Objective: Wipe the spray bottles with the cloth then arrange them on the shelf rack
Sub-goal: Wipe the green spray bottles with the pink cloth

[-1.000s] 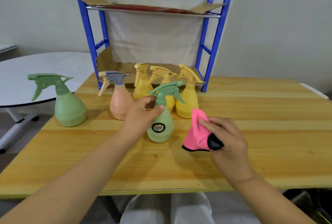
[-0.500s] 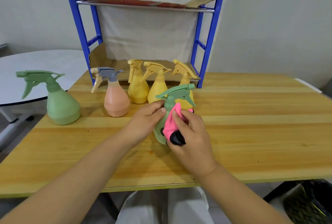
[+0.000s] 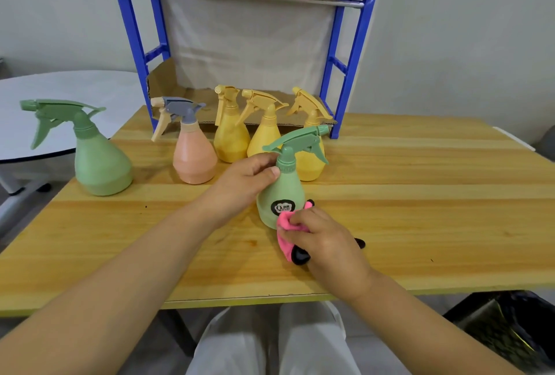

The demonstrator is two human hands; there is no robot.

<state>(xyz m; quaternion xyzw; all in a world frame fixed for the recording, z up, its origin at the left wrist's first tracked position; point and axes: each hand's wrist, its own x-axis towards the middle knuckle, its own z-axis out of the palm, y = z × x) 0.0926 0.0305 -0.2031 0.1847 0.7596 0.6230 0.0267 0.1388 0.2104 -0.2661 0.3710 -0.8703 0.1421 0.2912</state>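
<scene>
Wooden table (image 3: 420,194), white round table (image 3: 75,95) left, dark bin (image 3: 504,329) lower right.

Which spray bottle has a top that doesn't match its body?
The peach bottle, second from left: its top is grey with a cream trigger, while every other bottle's top matches its body.

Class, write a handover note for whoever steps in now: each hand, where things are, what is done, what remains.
Left hand grips the small green bottle at its neck, upright on the table.
Right hand presses the pink cloth against that bottle's lower body.
Big green bottle, peach bottle and three yellow bottles stand on the table; none shows on the shelf rack.
Done: one bottle being wiped. Left: finish it, wipe any unwiped others, shelve all six.
</scene>
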